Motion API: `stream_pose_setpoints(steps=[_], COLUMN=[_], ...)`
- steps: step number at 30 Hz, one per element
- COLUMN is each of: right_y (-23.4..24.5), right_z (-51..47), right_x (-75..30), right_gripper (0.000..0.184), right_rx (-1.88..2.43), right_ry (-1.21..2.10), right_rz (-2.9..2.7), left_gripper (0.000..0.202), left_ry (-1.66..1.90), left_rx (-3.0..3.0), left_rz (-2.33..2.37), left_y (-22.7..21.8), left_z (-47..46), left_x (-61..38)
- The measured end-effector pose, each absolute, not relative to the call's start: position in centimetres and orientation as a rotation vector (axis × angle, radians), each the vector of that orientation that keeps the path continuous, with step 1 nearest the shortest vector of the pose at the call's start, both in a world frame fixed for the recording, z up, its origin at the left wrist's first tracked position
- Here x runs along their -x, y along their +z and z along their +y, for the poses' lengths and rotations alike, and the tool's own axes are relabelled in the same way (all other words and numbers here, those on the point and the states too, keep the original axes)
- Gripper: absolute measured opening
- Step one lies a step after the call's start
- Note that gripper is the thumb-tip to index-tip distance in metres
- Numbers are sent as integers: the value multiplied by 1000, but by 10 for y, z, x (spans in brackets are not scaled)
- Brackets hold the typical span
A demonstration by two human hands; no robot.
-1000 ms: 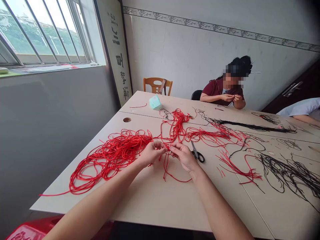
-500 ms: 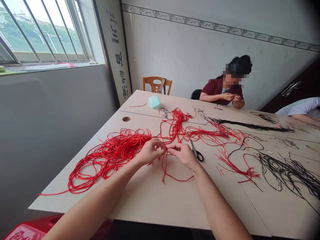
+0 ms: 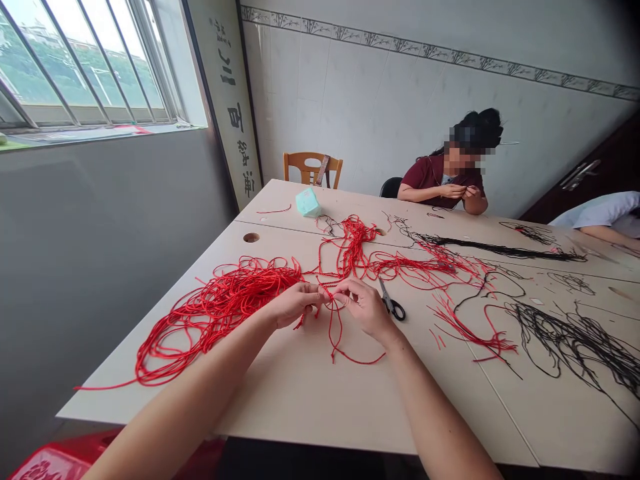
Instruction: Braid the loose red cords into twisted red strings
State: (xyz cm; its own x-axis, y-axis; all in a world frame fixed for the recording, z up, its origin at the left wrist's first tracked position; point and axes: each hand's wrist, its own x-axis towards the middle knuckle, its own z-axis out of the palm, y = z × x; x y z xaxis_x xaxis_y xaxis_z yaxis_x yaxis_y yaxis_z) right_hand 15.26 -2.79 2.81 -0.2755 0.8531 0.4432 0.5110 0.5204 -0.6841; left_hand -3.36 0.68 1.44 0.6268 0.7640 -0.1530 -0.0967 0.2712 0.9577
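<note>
Pinching a red cord between thumb and fingers of the left hand, to the left of the scissors. Pinching the same red cord with the right hand, thumb and forefinger drawn together, just left of the scissors and close to the left fingertips. Showing below both hands as a thin loop, then running to the edge of the right forearm, nearer than the scissors.

Lying on the table, well to the left of the scissors: a big heap of red string. Beyond the scissors and a little left: a bunch of twisted red strands, and farther off a pale green packet. To the right of the scissors: short red lengths, then a tangle of black string. Sitting far beyond the scissors, to the right: a person in a maroon top, fingers of both hands brought together near the chest.
</note>
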Motion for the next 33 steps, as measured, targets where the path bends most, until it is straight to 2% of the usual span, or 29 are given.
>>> stream_pose_setpoints(steps=[7, 11, 15, 21, 27, 33], right_y=[24, 20, 13, 8, 13, 14], right_z=[-27, -25, -23, -21, -18, -19], right_x=[-152, -152, -149, -145, -151, -147], right_gripper=[18, 18, 19, 18, 21, 21], right_rx=[1090, 1126, 1171, 1255, 1087, 997], right_ry=[543, 667, 855, 823, 1169, 1363], right_rz=[-1864, -1776, -1628, -1582, -1150, -984], left_gripper=[16, 15, 17, 20, 28, 21], left_ry=[683, 722, 847, 897, 890, 1004], left_rx=[-1147, -1179, -1333, -1631, -1557, -1599], left_rz=[711, 720, 799, 972, 741, 756], left_y=[13, 10, 9, 11, 12, 12], left_z=[7, 8, 7, 3, 3, 3], left_x=[31, 30, 28, 26, 25, 23])
